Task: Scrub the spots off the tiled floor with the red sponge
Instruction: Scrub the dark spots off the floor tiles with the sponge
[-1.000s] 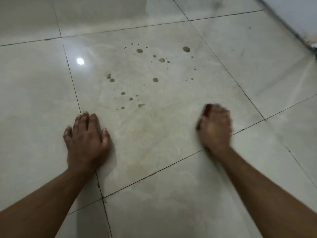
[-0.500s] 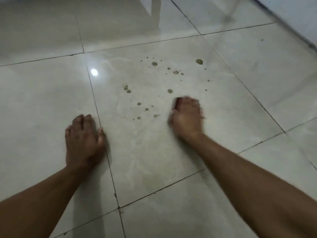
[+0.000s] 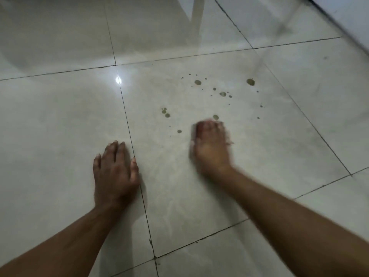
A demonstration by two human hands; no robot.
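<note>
pressing flat on the tiled floor [image 3: 60, 136], the left hand [image 3: 114, 172] lies palm down with its fingers straight and close together, thumb tip at a grout line [image 3: 127, 124], forearm running back toward the lower left; its grip holds nothing. the right hand [image 3: 211, 145] is blurred, palm down on the neighbouring tile with the forearm stretching back to the lower right. only a thin reddish edge of the red sponge [image 3: 198, 130] peeks out at the fingers' left side, so i cannot tell how the grip lies on it. brownish spots [image 3: 197, 82] are scattered just beyond and to the left of that hand, the nearest almost touching the fingertips. a bright light reflection [image 3: 118, 80] sits on the grout line farther up.
</note>
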